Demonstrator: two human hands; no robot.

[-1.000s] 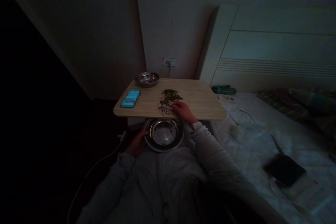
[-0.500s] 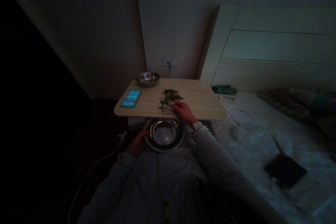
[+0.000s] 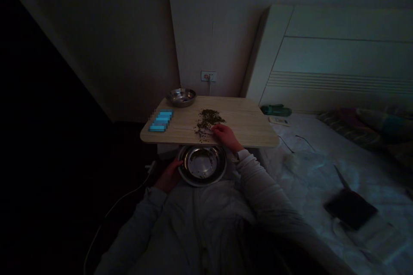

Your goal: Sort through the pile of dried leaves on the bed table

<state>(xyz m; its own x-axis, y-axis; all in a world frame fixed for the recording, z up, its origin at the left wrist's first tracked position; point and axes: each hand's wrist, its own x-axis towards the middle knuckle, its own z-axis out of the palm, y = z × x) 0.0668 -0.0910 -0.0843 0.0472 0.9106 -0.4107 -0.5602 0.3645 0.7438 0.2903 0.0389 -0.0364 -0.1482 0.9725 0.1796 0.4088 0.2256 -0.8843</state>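
My left hand grips the left rim of a shiny metal bowl at my lap, just under the table's front edge. Small dark bits lie inside that bowl. Over the table, my right hand is closed in a pinch at the near right side of a scattered heap of small dark green grains. Something thin and pale shows near its fingertips, too dim to name. Looser grains spread toward the table's front edge.
The light wooden table carries a second metal bowl at its back left and a lit phone. On the bed at right lie a remote control, a green bottle-like object and a dark flat object. A white cable runs at left.
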